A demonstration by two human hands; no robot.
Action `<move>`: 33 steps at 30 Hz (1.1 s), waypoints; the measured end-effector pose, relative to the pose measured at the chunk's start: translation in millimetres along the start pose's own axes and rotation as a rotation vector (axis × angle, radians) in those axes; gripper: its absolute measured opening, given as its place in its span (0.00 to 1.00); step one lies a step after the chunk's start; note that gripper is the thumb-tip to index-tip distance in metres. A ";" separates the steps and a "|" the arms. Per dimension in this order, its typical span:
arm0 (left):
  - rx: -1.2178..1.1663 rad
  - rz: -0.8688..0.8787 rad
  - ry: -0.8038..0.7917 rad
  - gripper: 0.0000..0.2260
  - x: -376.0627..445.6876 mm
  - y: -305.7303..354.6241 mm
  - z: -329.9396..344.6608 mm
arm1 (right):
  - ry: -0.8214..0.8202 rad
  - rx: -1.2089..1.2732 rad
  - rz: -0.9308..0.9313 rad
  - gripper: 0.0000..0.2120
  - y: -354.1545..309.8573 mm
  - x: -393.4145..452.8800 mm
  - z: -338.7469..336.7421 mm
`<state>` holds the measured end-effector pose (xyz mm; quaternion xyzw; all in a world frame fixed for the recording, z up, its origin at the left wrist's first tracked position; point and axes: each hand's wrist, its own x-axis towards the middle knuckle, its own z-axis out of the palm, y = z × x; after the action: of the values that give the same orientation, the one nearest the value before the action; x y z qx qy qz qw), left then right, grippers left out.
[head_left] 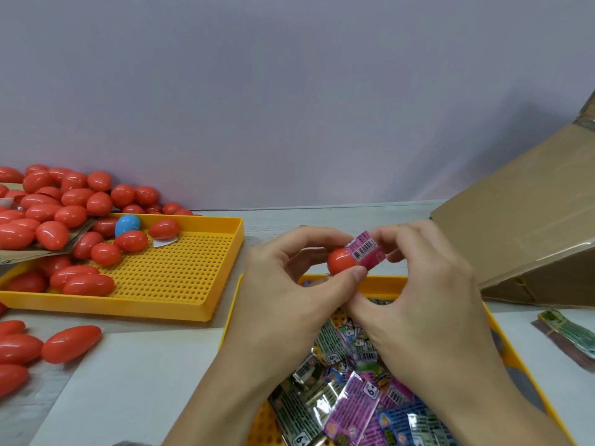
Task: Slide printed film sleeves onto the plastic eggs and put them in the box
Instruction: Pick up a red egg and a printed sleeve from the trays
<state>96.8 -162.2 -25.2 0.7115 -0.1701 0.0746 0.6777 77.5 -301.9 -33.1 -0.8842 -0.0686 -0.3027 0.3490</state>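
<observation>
Looks like a small packing workshop: heaps of red eggs (48,214), yellow perforated trays (180,275), loose printed sleeves (351,403), a cardboard box (521,226) on a plain table (141,375).

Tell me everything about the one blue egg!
The blue egg is smooth, shiny plastic, the only blue one among many red eggs. It lies at the back of the yellow perforated tray on the left, partly hidden by a red egg in front. Neither hand touches it, and it wears no sleeve.
</observation>
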 end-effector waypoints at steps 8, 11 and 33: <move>-0.039 -0.010 0.000 0.08 0.5 -4.3 1.0 | -0.055 0.033 -0.064 0.18 -4.1 -0.3 -0.5; -0.062 -0.024 -0.012 0.08 0.9 -4.9 1.6 | -0.053 0.049 -0.075 0.17 -4.4 -0.7 -1.3; -0.049 -0.138 -0.159 0.10 -0.5 -6.1 1.0 | -0.048 0.138 -0.145 0.22 -3.2 0.3 -3.3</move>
<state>98.3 -163.0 -31.2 0.7084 -0.1757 -0.0328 0.6828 75.0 -301.7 -29.2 -0.8577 -0.1617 -0.3004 0.3846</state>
